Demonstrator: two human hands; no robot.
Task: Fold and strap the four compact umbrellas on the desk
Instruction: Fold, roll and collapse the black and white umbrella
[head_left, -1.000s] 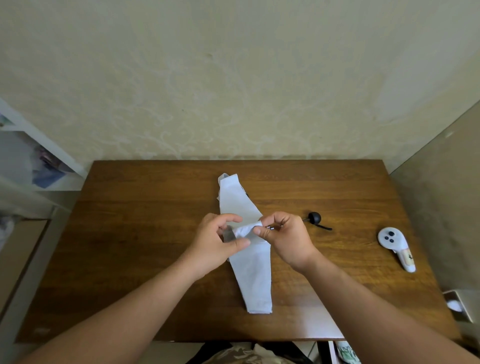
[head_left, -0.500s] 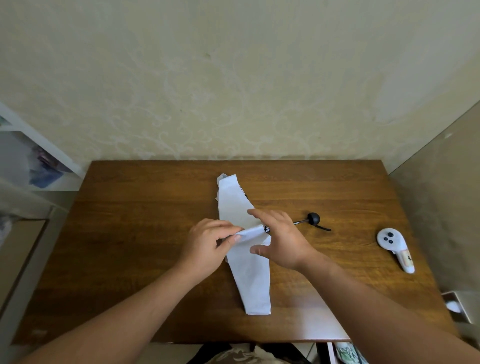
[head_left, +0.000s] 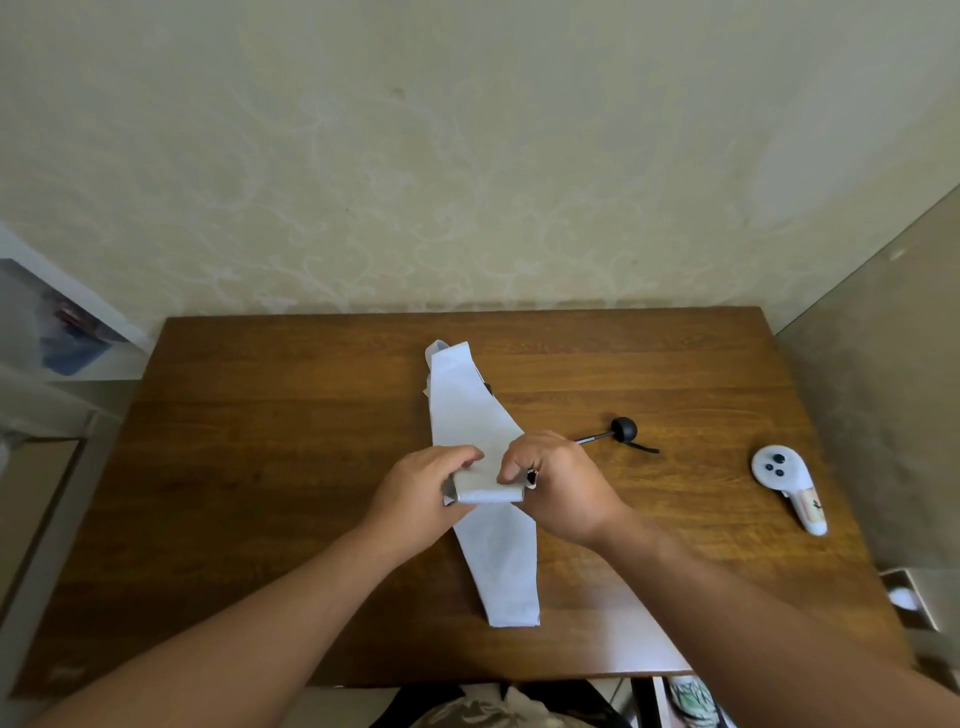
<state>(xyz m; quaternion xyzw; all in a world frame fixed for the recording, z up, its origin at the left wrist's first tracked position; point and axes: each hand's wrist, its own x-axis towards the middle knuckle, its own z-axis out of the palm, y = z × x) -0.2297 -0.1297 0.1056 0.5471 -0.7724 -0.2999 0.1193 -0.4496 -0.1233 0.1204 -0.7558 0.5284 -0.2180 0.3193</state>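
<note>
One pale blue-white compact umbrella (head_left: 498, 561) lies flattened across the middle of the brown wooden desk (head_left: 270, 467), its canopy running from the far side to the near edge. Its thin shaft ends in a black round handle knob (head_left: 623, 429) with a black wrist loop, pointing right. My left hand (head_left: 421, 493) grips a folded band of the canopy fabric at the umbrella's middle. My right hand (head_left: 561, 488) pinches the other end of that same fold, beside the shaft. Only this umbrella is in view.
A white game controller (head_left: 787, 483) lies on the desk at the right. A patterned wall stands behind the desk. White shelving (head_left: 52, 332) is at the left, and a small box (head_left: 909, 597) sits past the right edge.
Both hands have moved nearer to me on the umbrella's middle. The narrow twist of fabric they held is now a wider flat fold stretched between them.
</note>
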